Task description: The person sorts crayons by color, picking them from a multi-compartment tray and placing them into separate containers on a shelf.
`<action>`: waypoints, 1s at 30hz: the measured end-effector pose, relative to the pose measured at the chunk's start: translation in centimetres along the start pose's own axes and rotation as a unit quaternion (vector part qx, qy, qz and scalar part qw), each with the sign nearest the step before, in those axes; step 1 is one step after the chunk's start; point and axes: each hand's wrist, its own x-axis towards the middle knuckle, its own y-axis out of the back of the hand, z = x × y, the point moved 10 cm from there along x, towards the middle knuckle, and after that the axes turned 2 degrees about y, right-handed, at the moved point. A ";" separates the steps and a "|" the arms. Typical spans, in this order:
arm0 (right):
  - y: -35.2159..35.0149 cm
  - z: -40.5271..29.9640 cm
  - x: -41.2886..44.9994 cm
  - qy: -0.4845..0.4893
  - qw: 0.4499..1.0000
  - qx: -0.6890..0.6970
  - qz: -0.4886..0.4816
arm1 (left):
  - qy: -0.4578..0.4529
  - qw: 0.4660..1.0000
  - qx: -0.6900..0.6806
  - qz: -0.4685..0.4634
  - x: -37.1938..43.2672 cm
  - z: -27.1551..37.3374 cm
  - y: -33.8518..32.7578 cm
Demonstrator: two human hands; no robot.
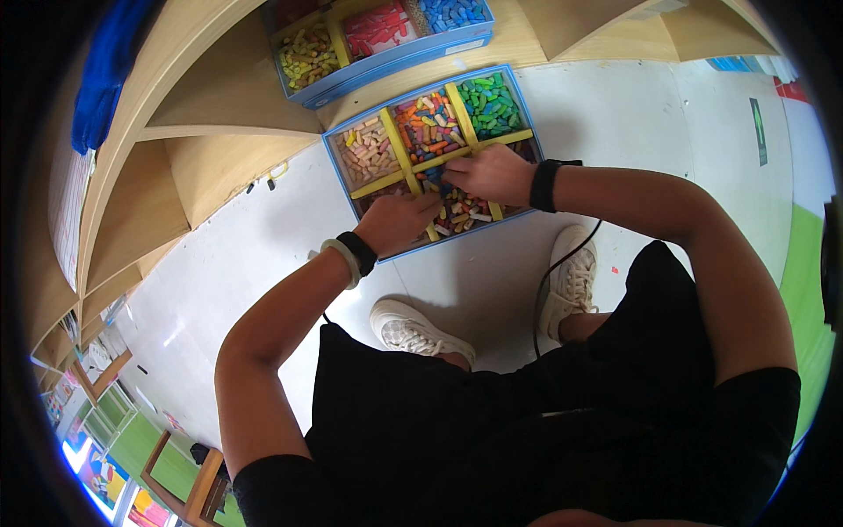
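Observation:
A blue box (370,255) with yellow dividers (397,146) stands on the floor, its compartments full of short crayon or pastel pieces. Green pieces (489,105) fill the upper right compartment, mixed colors (428,128) the upper middle, pale peach pieces (369,153) the upper left. My left hand (400,222) reaches over the lower left and middle compartments, fingertips at the mixed pieces (461,209). From the right, my right hand (490,174) reaches into the lower middle compartment, fingers down among dark blue pieces. Whether either hand grips a piece is hidden.
Behind the box, a second blue box (395,62) with yellow, red and blue pieces sits on a wooden shelf (507,39). Wooden shelving (230,99) curves along the left. My shoes (418,332) are close to the box. A black cable (550,273) hangs beside my right shoe.

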 end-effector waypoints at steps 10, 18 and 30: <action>-3.0 -0.1 1.0 -0.021 0.996 0.008 -0.091 | -0.034 0.997 -0.014 0.067 -0.9 0.3 0.4; -3.2 -0.9 1.7 -0.054 0.988 0.000 -0.145 | -0.005 0.998 -0.042 0.050 -0.7 -0.2 -0.1; -2.6 0.9 1.2 -0.069 0.984 0.127 -0.102 | 0.143 0.978 -0.134 0.068 2.1 -3.4 -0.6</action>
